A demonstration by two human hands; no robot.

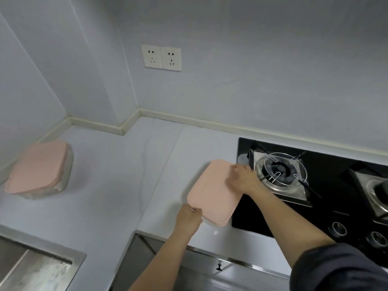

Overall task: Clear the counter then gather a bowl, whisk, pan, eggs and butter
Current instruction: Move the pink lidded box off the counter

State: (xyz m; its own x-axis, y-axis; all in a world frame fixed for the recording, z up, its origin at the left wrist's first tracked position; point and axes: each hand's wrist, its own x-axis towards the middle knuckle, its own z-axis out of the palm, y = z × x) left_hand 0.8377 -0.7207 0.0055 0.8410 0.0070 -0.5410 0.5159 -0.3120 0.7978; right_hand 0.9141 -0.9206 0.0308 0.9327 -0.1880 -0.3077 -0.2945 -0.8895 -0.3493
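clearing step. box (212, 192) (pink lid) is at the counter (105, 185) front, just beside the hob (331, 164), its corner over the glass. left hand (189, 217) pinches the near corner; right hand (244, 179) curls over the far edge. best: lift level with even grips (contents unseen), avoid the burner, park it near the second box (39, 166).

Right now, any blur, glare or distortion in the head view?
Head view: wide-angle stretch skews the wall seams; whole frame soft, the left container smeariest; steel glare at the burner and sink; flat light, faint shadows; the held container readable.
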